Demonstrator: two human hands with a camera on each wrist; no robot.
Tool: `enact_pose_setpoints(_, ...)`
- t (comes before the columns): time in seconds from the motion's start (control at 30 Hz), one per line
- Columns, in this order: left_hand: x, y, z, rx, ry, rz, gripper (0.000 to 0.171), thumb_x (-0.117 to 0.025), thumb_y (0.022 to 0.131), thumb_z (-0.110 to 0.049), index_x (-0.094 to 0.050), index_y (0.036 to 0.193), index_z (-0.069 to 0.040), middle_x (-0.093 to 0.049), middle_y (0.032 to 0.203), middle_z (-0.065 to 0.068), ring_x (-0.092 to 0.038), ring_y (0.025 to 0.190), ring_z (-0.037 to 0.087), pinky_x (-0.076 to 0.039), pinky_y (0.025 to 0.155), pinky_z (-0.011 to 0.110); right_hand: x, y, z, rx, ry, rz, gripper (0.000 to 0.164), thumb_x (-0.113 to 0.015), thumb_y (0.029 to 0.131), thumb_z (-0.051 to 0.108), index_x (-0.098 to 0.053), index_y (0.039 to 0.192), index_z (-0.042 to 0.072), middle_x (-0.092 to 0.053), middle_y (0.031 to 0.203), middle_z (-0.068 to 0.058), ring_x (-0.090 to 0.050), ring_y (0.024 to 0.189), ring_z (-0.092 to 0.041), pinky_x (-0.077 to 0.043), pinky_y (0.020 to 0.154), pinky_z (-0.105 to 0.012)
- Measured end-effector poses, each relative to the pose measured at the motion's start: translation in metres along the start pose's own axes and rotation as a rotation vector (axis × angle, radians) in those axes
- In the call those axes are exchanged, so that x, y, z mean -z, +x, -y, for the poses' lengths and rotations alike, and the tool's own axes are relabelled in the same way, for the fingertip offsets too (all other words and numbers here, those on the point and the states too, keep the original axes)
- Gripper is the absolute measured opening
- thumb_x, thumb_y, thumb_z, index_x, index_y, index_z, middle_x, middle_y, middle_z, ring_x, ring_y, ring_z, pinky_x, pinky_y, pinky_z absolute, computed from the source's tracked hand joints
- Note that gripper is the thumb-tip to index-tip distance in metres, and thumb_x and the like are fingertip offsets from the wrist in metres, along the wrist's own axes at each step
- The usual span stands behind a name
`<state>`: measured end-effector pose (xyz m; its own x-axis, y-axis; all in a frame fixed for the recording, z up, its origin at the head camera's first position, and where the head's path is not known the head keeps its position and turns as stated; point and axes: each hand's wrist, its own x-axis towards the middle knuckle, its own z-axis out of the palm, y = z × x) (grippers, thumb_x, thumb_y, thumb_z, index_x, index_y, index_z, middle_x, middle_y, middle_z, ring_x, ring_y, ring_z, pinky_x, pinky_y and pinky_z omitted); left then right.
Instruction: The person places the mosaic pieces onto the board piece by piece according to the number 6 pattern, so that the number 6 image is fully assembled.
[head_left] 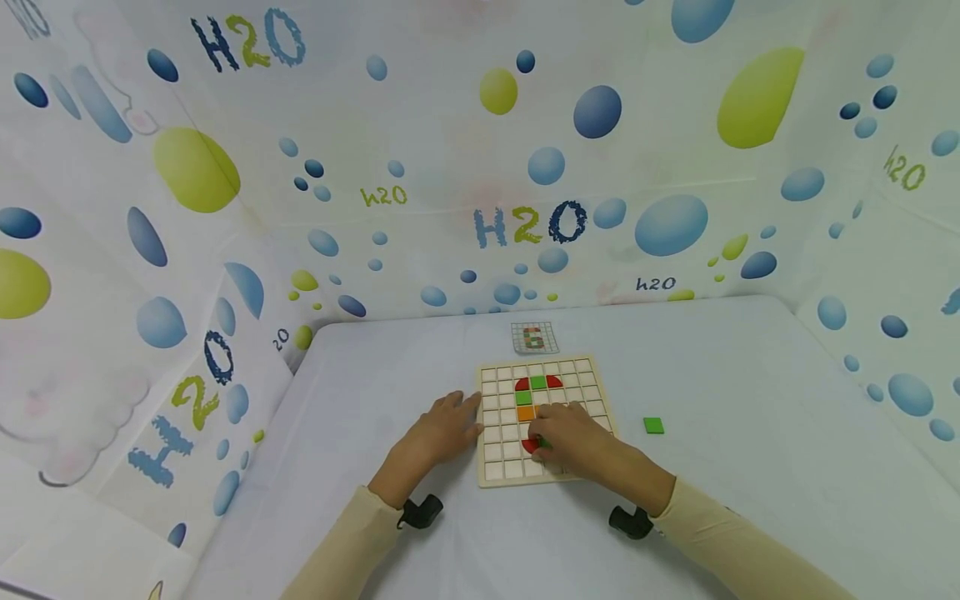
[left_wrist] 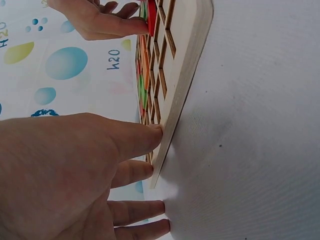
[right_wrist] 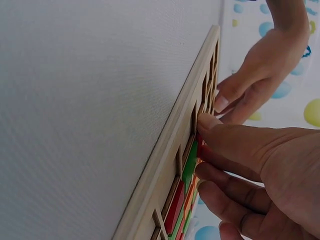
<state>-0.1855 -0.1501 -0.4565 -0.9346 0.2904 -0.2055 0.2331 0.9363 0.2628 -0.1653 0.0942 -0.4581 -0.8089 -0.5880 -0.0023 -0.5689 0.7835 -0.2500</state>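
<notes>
A wooden grid board [head_left: 497, 473] lies on the white-covered table. Red quarter-round tiles [head_left: 554, 382], green square tiles [head_left: 523, 398] and orange tiles [head_left: 527, 413] fill some of its cells. My right hand [head_left: 576, 440] leans over the lower middle and pinches a red quarter-round tile [head_left: 529, 446] at the board between thumb and fingers. Beside that tile, a green tile [right_wrist: 189, 164] shows in the right wrist view. With fingers extended, my left hand [head_left: 447, 427] touches the board's left edge; its thumb [left_wrist: 145, 137] rests on the rim. The right hand hides several cells.
Behind the board lies a small pattern card [head_left: 535, 337] with a gridded figure like a 6. One loose green square tile [head_left: 653, 426] is to the right of the board. A printed cloth [head_left: 442, 142] with coloured ovals hangs behind the table.
</notes>
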Motion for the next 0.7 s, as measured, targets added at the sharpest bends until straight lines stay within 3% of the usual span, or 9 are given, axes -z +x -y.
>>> enact_pose_setpoints(0.7,-0.0005,0.0002,0.0004,0.013,0.003,0.008,0.06,-0.057,0.11,-0.037,-0.042,0.163,-0.014,-0.039,0.165,0.021,-0.039,0.152,0.041,-0.041,0.117,0.065,0.0017,0.0,-0.0023,0.01,-0.006,-0.031,0.023,-0.085,0.091,0.032,-0.08,0.107,0.016,-0.072,0.11,0.002,-0.067,0.109,-0.02,-0.049,0.088,-0.04)
